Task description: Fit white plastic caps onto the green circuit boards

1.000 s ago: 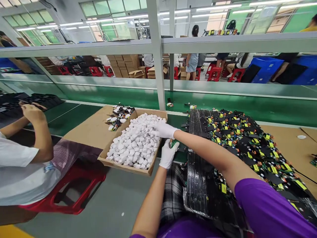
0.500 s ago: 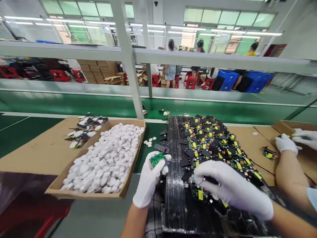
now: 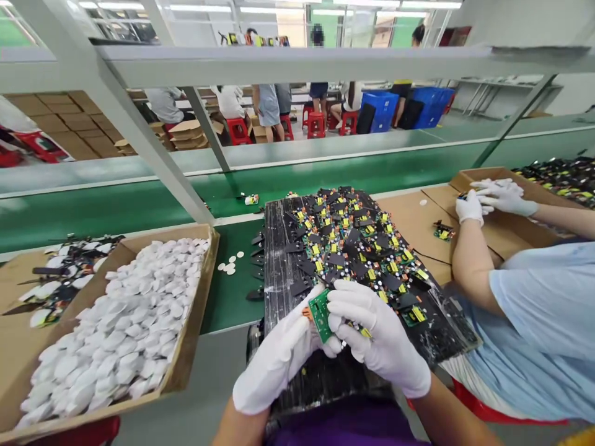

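Note:
Both my hands wear white gloves and meet over the near edge of a black tray [image 3: 279,260]. My left hand [image 3: 279,359] pinches a small green circuit board [image 3: 320,314] from the left. My right hand [image 3: 372,337] grips the same board from the right, with a yellow part showing under its fingers. Beyond them the tray carries a heap of circuit boards [image 3: 357,248] with yellow labels and black pieces. A cardboard box [image 3: 198,310] of white round caps [image 3: 121,322] lies to my left.
A co-worker in a light blue shirt [image 3: 539,334] sits at my right, gloved hands [image 3: 488,198] in a cardboard box [image 3: 511,232]. Loose white discs [image 3: 229,266] lie on the green belt [image 3: 232,291]. A grey frame post [image 3: 153,155] slants across. People on red stools sit far behind.
The view swung right. My right hand left the heap and joined my left hand on the green board, which moved right over the tray's near edge.

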The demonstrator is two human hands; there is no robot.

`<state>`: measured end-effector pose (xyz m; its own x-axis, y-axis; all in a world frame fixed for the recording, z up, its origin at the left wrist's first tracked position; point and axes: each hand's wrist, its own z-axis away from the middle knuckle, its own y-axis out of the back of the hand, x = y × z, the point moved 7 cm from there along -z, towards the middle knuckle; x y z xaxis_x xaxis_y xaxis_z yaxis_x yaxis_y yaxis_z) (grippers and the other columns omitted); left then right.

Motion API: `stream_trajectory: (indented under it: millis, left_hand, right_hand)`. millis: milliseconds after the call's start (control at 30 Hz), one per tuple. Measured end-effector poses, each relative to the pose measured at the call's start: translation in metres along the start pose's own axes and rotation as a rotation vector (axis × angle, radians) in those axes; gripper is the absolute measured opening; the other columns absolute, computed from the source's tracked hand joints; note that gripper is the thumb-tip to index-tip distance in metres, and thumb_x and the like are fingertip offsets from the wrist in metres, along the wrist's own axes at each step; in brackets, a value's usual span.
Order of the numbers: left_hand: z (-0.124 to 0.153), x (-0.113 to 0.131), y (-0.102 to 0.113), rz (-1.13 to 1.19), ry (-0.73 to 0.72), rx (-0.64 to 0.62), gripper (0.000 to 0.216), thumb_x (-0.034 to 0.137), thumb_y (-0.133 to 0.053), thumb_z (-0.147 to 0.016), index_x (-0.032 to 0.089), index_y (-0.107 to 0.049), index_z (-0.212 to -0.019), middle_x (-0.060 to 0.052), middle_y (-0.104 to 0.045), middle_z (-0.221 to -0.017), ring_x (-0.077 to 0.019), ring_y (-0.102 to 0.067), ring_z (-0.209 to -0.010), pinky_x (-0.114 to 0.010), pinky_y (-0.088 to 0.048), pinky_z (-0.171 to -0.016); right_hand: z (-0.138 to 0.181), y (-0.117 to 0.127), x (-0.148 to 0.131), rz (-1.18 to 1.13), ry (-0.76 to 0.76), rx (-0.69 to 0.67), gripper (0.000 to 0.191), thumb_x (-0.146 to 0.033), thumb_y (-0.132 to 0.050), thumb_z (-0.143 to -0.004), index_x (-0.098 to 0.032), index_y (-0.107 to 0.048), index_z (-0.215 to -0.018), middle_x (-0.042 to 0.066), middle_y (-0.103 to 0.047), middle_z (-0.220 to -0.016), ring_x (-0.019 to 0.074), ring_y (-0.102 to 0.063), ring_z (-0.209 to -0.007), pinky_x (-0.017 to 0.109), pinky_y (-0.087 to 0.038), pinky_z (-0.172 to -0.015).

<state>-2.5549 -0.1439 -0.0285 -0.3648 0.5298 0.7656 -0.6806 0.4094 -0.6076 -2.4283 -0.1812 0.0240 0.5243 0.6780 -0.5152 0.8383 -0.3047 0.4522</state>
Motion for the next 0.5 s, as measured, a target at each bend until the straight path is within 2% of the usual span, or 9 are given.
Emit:
stream_trajectory:
  millis: [67, 133, 200, 300, 400, 500]
  left_hand:
    - [-0.003, 0.0, 0.001, -0.091, -0.022, 0.076, 0.053, 0.049, -0.073, -0.082, 0.024, -0.066, -0.128, -0.007, -0.069, -0.097, -0.0132, -0.055, -0.068, -0.031, -0.053, -0.072]
    - [-0.006, 0.0, 0.002, -0.16, -0.062, 0.139, 0.051, 0.056, -0.073, -0.078, 0.02, -0.072, -0.114, -0.007, -0.069, -0.09, -0.0121, -0.053, -0.064, -0.03, -0.054, -0.069]
    - [-0.009, -0.003, 0.003, -0.171, -0.076, 0.174, 0.048, 0.059, -0.073, -0.077, 0.018, -0.075, -0.1, -0.006, -0.068, -0.086, -0.0144, -0.055, -0.067, -0.03, -0.054, -0.067]
    - [-0.01, -0.008, 0.005, -0.128, -0.057, 0.227, 0.042, 0.057, -0.075, -0.075, 0.019, -0.074, -0.093, -0.005, -0.067, -0.082, -0.0186, -0.059, -0.075, -0.03, -0.054, -0.066]
    - [-0.01, -0.01, 0.002, -0.1, -0.039, 0.226, 0.045, 0.061, -0.074, -0.074, 0.017, -0.071, -0.085, -0.005, -0.065, -0.079, -0.0207, -0.06, -0.079, -0.032, -0.055, -0.067]
    - [-0.01, -0.012, -0.004, -0.086, -0.026, 0.168, 0.044, 0.059, -0.071, -0.079, 0.016, -0.067, -0.078, -0.005, -0.064, -0.078, -0.0206, -0.062, -0.08, -0.032, -0.055, -0.071]
  right_hand:
    - [0.0, 0.003, 0.0, 0.006, 0.017, 0.038, 0.032, -0.021, -0.055, -0.097, -0.027, -0.055, -0.128, 0.006, -0.07, -0.115, 0.0205, -0.061, -0.121, 0.044, -0.051, -0.107]
    - [-0.002, 0.005, -0.001, 0.047, 0.051, 0.072, 0.03, -0.022, -0.057, -0.096, -0.026, -0.057, -0.126, 0.007, -0.07, -0.114, 0.0204, -0.061, -0.119, 0.046, -0.05, -0.108]
    - [-0.004, 0.005, -0.001, 0.088, 0.09, 0.087, 0.029, -0.023, -0.058, -0.095, -0.024, -0.059, -0.123, 0.007, -0.071, -0.114, 0.0211, -0.06, -0.119, 0.045, -0.05, -0.106]
    - [-0.005, 0.0, 0.002, 0.109, 0.114, 0.039, 0.03, -0.025, -0.055, -0.096, -0.023, -0.059, -0.126, 0.008, -0.071, -0.117, 0.0243, -0.056, -0.126, 0.049, -0.05, -0.105]
    - [-0.003, -0.005, 0.008, 0.005, 0.057, 0.011, 0.033, -0.034, -0.053, -0.098, -0.025, -0.058, -0.13, 0.01, -0.067, -0.126, 0.0265, -0.051, -0.133, 0.052, -0.047, -0.107]
    - [0.0, -0.005, 0.017, -0.199, -0.117, 0.059, 0.029, -0.033, -0.061, -0.094, -0.029, -0.06, -0.123, 0.008, -0.062, -0.133, 0.0237, -0.051, -0.133, 0.047, -0.046, -0.11]
